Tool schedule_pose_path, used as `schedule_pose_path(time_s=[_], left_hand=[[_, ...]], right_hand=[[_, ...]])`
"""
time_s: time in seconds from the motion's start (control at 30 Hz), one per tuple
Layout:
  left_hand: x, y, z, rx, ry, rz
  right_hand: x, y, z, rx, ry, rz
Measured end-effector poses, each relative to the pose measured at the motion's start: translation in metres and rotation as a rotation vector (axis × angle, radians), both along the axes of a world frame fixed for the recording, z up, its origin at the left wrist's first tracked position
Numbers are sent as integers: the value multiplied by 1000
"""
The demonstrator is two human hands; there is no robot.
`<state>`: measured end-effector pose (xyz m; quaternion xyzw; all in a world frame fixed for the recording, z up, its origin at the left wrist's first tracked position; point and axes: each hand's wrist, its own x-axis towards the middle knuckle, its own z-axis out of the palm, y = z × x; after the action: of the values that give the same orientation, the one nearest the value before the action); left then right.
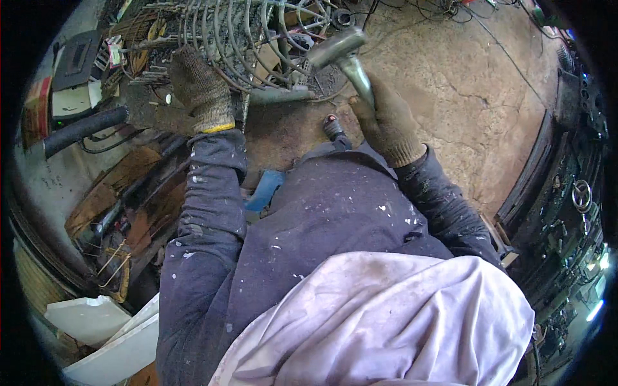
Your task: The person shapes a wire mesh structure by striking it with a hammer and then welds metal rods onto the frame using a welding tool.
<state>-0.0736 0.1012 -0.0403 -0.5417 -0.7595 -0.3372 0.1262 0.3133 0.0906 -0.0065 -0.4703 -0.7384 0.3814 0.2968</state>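
My right hand (388,122), in a dirty knit work glove, grips a hammer (356,76) by its metal handle. The hammer's thick head points up and away from me, raised clear of the bench. At the left, my gloved left hand (198,87) is closed at the near-left side of a frame of curved metal bars (241,42). Its fingers are turned away, so what they hold is hidden. Below the curved bars runs a grey metal tube (280,96), just right of the left hand.
Thin rods (145,45) and a black-and-white device (72,71) lie at the far left. Nearer are a black pipe (87,130), scrap boards and white panels (90,320). Cables (444,9) cross the brown floor (450,83). Dark metal racks (566,193) line the right side.
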Motion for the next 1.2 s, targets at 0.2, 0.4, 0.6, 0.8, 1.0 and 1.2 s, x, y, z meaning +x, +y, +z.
schedule_pose_path(time_s=[0.2,0.4,0.6,0.8,1.0,1.2], left_hand=[[35,6,30,-78,-335,87],[-17,8,-16,110,-469,-108],[18,13,6,115,-443,17],[9,14,9,26,-441,-113],[19,5,22,-18,74,13],[32,13,24,148,-630,17]], right_hand=[[8,-11,2,12,94,-108],[-5,1,18,-149,-87,-94],[6,-6,16,-49,-11,-285],[-8,-12,1,-14,-139,-134],[11,-10,14,-129,121,-333],[21,2,8,-35,495,-200]])
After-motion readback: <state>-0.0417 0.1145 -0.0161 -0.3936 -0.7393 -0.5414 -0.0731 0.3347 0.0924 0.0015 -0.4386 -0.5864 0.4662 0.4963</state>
